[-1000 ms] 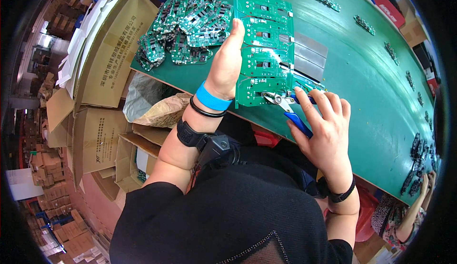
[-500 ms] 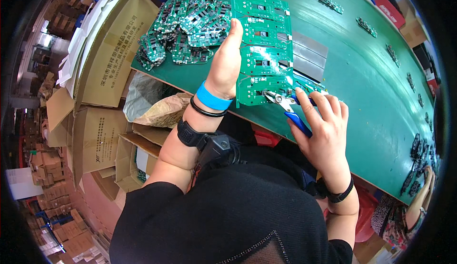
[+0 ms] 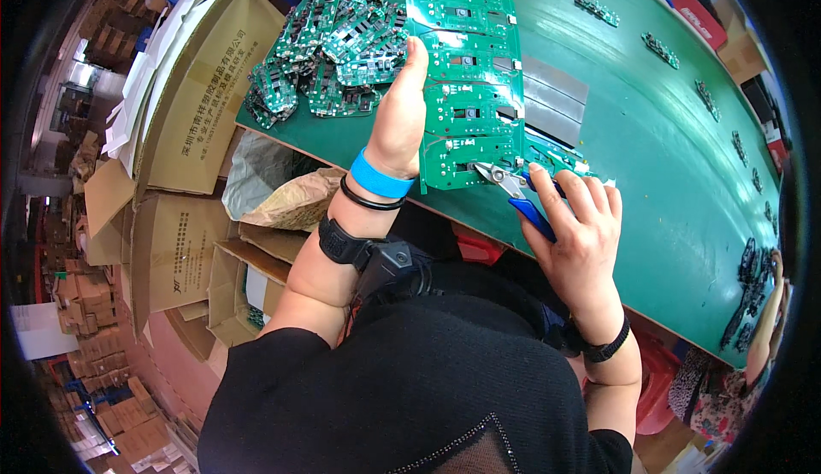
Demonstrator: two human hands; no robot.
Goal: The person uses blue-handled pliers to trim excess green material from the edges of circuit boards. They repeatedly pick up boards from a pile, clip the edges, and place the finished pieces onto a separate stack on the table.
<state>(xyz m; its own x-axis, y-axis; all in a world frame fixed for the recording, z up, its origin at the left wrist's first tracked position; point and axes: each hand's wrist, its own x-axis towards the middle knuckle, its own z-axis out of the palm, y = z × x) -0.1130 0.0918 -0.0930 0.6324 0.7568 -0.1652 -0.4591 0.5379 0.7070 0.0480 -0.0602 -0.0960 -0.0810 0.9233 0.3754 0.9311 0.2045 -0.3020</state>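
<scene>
Left hand [image 3: 400, 119] steadies the green board panel [image 3: 469, 89] on the desk [image 3: 650, 141] so the right hand's [image 3: 577, 230] gripped blue-handled cutters [image 3: 517, 190] reach its lower edge.

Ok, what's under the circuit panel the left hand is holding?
Grey strips stick out from under the circuit panel, lying on the green table. How far they run beneath is hidden.

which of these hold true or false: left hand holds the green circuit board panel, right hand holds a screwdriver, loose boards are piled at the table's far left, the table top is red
1. The left hand holds the long green circuit board panel. True.
2. The right hand holds a screwdriver. False: blue-handled cutting pliers.
3. A pile of small green circuit boards lies at the table's far left. True.
4. The flat table top is red. False: green.
</scene>
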